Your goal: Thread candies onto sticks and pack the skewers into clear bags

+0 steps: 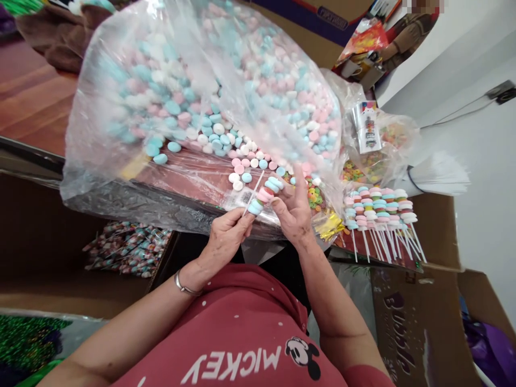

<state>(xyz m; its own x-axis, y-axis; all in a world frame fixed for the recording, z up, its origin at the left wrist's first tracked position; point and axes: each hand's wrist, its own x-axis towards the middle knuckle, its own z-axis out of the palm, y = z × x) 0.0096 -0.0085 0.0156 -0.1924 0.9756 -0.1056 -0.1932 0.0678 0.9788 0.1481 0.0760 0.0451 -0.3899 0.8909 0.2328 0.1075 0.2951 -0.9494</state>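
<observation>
My left hand [226, 236] pinches a thin white stick [253, 192] that points up and away. My right hand [293, 210] holds a short row of round blue and pink candies [266, 194] against the stick. Just beyond both hands lies a big clear plastic bag [121, 80] with its mouth open, full of pink, blue and white candies [226, 134], some spilling toward me.
A row of finished candy skewers [379, 215] lies to the right on a cardboard box [439, 231]. Smaller bags of coloured ring candies [374, 156] sit behind them. Wrapped sweets [127, 250] fill a box at lower left. Another person's arm [403, 40] shows at the top right.
</observation>
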